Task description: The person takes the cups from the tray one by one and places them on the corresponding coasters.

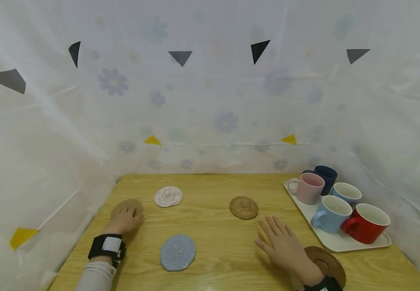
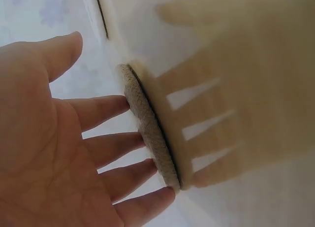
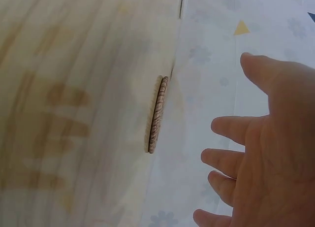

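My left hand (image 1: 124, 221) lies at the left of the table, its fingertips on a round beige coaster (image 1: 127, 203). In the left wrist view the fingers are nearly straight and spread, their tips touching the edge of that woven coaster (image 2: 150, 128); the thumb stands apart from it. My right hand (image 1: 284, 247) hovers over the table with fingers spread and holds nothing. Just beyond its fingertips is a brown woven coaster (image 1: 244, 207), seen edge-on in the right wrist view. A brown round lid-like disc (image 1: 328, 262) is partly hidden by the right wrist.
A white patterned coaster (image 1: 168, 196) lies toward the back, and a blue-grey coaster (image 1: 178, 252) nearer the front between the hands. At the right, a white tray (image 1: 335, 244) bears several mugs, among them a red mug (image 1: 368, 226) and a pink mug (image 1: 309, 190). Sheeting surrounds the table.
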Demonstrator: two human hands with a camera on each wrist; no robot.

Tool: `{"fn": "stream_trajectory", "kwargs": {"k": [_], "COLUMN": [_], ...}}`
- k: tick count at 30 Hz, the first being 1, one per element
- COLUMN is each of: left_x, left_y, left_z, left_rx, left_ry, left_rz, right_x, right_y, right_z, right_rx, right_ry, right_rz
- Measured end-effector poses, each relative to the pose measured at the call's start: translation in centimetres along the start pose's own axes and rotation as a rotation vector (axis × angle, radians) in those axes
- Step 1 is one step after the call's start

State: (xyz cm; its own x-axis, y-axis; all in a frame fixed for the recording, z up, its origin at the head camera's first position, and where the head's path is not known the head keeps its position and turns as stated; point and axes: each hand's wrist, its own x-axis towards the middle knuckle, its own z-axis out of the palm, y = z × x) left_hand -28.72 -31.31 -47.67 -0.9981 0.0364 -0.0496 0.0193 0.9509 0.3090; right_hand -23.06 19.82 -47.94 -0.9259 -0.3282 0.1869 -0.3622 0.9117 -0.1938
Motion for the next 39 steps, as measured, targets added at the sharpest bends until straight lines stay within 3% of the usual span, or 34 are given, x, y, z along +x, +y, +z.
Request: {"fn": "stream_trajectory", "kwargs": {"k": [7,13,17,21,29,33,39], "left_x": [2.3,2.6,2.8,3.6,4.2,4.2,3.7], "left_y": [-0.6,-0.2,1.2,3.6,8.2,8.9,8.6], "left_z": [-1.3,-1.0,-0.1,0.8,1.8,2.3,2.6], "left_rx": [-0.033,0.009,0.044,0.077,0.038,0.024,-0.009], "left_ry": [-0.063,-0.016,0.032,0.054,-0.051,-0.07,-0.098], "left_rz": [-0.032,-0.061,-0.029,0.022,0.098,0.101,0.097], "right_x": [-0.6,-1.1,-1.2,-1.3,-1.3,-1.4,-1.6], "right_y": [-0.4,-0.2,-0.2,-0.3,-0.4,-0.4,-0.4], "right_z": [-0.9,-0.5,-0.5,-0.7,-0.8,-0.8,-0.7], "right_rx": [-0.009,-0.007,0.019,0.037,0.031,0.037,0.041], "right_ry": [-0.017,-0.023,-0.027,-0.023,-0.024,-0.023,-0.017], "right_rz": [-0.014,-0.015,0.002,0.015,0.006,0.005,0.015]}}
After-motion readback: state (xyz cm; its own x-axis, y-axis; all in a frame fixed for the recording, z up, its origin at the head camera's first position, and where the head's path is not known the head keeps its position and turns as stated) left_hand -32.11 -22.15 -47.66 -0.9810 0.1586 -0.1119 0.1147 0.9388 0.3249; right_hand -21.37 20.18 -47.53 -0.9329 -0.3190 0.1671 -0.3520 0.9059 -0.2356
